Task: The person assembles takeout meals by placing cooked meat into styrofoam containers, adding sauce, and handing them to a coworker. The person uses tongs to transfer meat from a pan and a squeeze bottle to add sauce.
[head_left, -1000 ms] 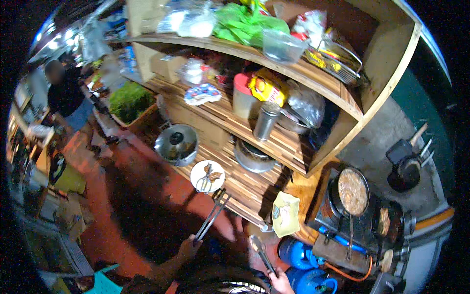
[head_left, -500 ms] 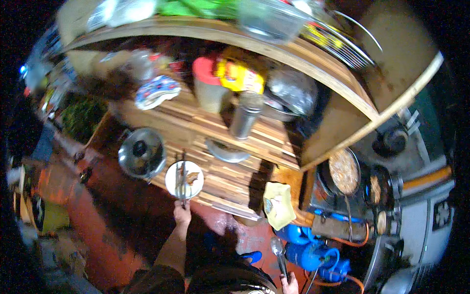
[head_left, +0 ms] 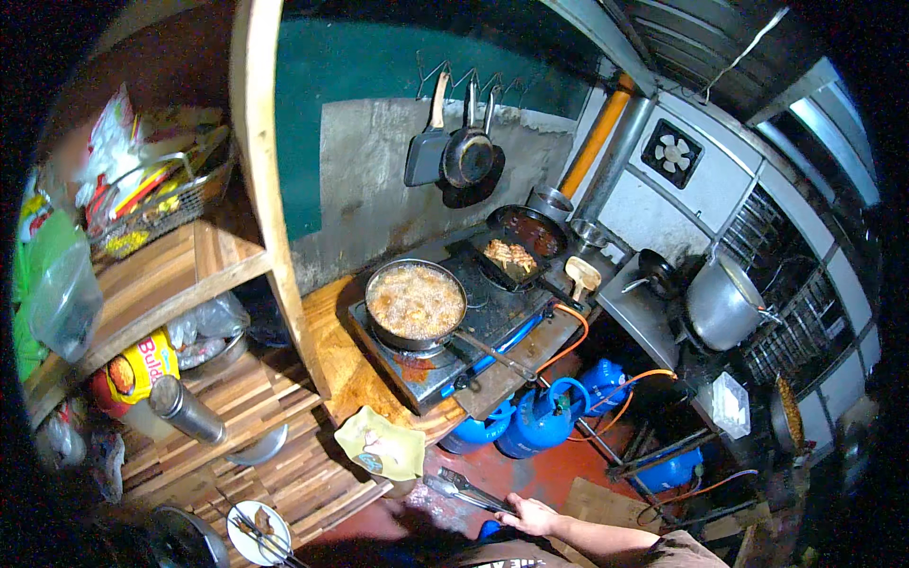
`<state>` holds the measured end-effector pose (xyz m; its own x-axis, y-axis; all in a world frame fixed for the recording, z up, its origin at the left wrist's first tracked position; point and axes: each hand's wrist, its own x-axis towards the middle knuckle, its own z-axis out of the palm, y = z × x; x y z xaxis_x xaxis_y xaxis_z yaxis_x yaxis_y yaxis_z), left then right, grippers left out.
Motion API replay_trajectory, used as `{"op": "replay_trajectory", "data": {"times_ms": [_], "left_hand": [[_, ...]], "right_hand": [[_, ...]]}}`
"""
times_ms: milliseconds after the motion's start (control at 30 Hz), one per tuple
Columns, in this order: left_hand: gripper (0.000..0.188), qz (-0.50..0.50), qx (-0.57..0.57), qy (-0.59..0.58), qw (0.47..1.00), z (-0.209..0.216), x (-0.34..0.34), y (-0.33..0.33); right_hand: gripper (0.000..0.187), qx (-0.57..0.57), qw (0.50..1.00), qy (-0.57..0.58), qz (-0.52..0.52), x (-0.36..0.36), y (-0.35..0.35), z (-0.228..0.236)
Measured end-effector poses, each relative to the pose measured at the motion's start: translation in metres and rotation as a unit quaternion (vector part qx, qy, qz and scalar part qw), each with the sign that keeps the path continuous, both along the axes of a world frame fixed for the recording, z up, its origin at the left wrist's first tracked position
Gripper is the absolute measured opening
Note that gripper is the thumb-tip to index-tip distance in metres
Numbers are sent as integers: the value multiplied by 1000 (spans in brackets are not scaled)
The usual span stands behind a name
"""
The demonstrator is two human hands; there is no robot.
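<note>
My right hand (head_left: 532, 516) is closed round the dark handle of a pair of metal tongs (head_left: 464, 490), which point left above the red floor. Just beyond the tongs, a yellowish-green dish (head_left: 381, 445) sits at the counter's corner, with something pale in it. At the lower left is a white plate (head_left: 244, 547) with a brown piece of food (head_left: 268, 520) and a second pair of tongs (head_left: 254, 526) lying across it. My left hand is out of sight. On the stove (head_left: 417, 374), a pan (head_left: 417, 303) holds bubbling, frothy oil, and a smaller dark pan (head_left: 508, 265) holds browned meat.
The frying pan's long handle (head_left: 497, 355) sticks out over the stove front. Blue gas cylinders (head_left: 535, 426) with orange hoses stand below. A large metal pot (head_left: 724, 301) is at the right. A wooden shelf post (head_left: 260, 180) rises at the left, beside a metal canister (head_left: 187, 409).
The view has swung right toward the stove. My left hand, earlier at the white plate, has gone out of view. My right hand with the tongs has come up toward the dish.
</note>
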<state>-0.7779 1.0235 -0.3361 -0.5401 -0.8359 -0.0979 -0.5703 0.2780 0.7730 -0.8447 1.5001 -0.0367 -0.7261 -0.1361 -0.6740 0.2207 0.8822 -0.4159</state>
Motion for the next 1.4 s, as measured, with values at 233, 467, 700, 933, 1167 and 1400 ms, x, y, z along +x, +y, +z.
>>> {"op": "replay_trajectory", "data": {"times_ms": [233,467,700,933,1167,1400], "left_hand": [[65,-239,59,-10,969,58,-53,82],[60,-361,95,-83,924,73,-73,195],[55,-459,86,-146,872,63,-93,344],[44,-450,59,-105,885,67,-103,433],[5,-46,343,4,938,72,22,424],[9,-31,195,-177,964,87,79,463]], "right_hand": [[74,106,993,20,-54,-4,129,-53],[37,31,817,416,-398,-93,288,-30],[50,57,908,377,-170,-317,296,79],[45,59,905,414,-82,-456,266,66],[37,66,876,477,-23,-500,239,50],[34,50,858,511,35,-494,283,56]]}}
